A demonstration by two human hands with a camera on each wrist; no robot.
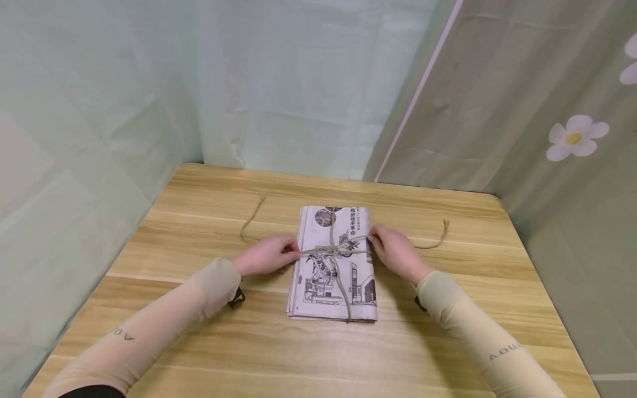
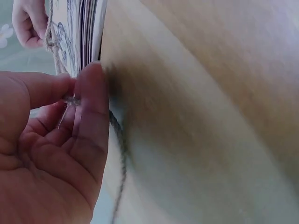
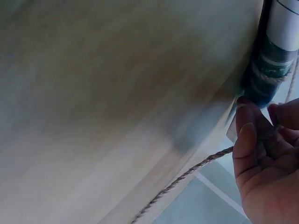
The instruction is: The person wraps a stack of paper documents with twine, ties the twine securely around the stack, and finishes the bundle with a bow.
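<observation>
A folded stack of newspapers [image 1: 318, 282] lies on the table, with brown twine [image 1: 343, 290] running lengthwise and crosswise over it and crossing near the middle. At the stack's left edge my left hand [image 1: 266, 255] pinches one length of the twine between thumb and fingers. My right hand [image 1: 398, 253] pinches another length by the right edge. Past each hand a loose twine tail trails onto the tabletop. In the left wrist view the twine [image 2: 122, 154] hangs below the left hand [image 2: 56, 135]; the right wrist view has a tail of twine [image 3: 187, 173] leaving the right hand [image 3: 268, 154].
The wooden table [image 1: 199, 354] has its far edge against a pale curtain [image 1: 308, 94]. A grey-brown curtain with a white flower print [image 1: 577, 138] hangs on the right.
</observation>
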